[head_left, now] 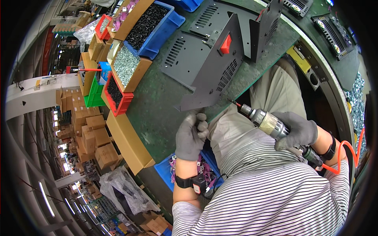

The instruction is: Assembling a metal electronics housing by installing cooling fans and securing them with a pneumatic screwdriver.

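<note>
My right hand (295, 129), in a grey glove, is wrapped round an air screwdriver (269, 122). The tool's bit points up and left, short of the green bench edge. An orange hose (341, 157) runs from its rear end. My left hand (191, 135), also gloved, is closed with curled fingers just below the near corner of a dark grey sheet-metal panel (208, 84). What those fingers hold, if anything, is hidden. The bent panel stands on the green bench top (153, 118) and carries a red rocker switch (225, 44) and vent slots.
Another bent metal panel (262, 33) stands farther right. Along the left are a blue bin of black screws (145, 23), a carton of silver screws (125, 67) and a red bin (118, 96). A blue tray of purple-wired parts (169, 167) sits below my left wrist.
</note>
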The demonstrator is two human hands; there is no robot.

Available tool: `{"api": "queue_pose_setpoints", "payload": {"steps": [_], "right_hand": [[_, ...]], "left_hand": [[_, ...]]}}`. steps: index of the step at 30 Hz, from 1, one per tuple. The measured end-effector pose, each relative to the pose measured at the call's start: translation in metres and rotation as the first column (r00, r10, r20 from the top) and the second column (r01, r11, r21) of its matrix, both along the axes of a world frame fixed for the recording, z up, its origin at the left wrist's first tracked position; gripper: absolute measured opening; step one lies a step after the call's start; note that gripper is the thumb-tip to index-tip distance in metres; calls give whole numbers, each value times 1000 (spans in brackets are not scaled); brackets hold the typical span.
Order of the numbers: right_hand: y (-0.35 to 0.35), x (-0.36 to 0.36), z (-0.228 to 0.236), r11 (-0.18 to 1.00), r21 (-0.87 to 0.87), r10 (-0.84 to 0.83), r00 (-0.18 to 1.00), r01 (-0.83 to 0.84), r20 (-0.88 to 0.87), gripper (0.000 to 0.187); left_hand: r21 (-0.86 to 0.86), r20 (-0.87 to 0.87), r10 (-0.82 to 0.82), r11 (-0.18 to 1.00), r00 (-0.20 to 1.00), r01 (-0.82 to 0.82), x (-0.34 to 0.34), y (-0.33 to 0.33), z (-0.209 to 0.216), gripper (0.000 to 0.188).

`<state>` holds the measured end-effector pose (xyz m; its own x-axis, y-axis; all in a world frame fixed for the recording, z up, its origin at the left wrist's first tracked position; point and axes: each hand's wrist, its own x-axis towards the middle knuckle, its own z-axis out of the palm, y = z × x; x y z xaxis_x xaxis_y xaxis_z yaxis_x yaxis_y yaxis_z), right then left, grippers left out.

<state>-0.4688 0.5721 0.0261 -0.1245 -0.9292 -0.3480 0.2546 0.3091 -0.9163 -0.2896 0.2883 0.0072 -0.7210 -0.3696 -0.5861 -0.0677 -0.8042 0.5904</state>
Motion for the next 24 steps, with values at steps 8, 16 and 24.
{"api": "queue_pose_setpoints", "payload": {"steps": [8,16,24], "right_hand": [[0,1,12,999,10,38,999,-38,-16,65],[6,4,23,997,19,68,997,-68,29,68],[10,6,19,994,-1,105,994,-105,-25,73]], "left_hand": [[-203,38,-304,930,952,306,2,23,13,41],[-124,-35,-301,948,953,295,-21,46,16,43],[-59,-130,-284,959,950,279,-37,57,6,45]]}}
